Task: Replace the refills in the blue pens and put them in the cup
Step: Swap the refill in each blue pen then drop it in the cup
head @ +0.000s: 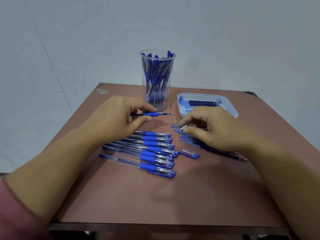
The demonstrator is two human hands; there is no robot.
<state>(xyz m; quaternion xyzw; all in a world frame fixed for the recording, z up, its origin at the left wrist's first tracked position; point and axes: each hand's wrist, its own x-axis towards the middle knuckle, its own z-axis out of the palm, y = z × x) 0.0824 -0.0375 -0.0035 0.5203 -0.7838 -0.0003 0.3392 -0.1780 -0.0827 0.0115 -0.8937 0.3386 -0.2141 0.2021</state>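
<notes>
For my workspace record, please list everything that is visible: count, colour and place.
table: one, reddish brown, under everything
cup: one, clear, back centre
cup pens: many, blue, inside the cup
tray: one, white, right of the cup
tray refills: several, dark, in the tray
row pens: about seven, blue grips, capped, table centre
cap: one, blue, loose, right of the row
table refills: several, blue-ended, under the right hand
bits: few, silvery, before the tray
open pen: one, blue grip, uncapped, in the left hand
tip: one, silvery, in the right hand
sleeve: one, pink, lower left
left hand: grips the open pen
right hand: pinches the tip
</notes>
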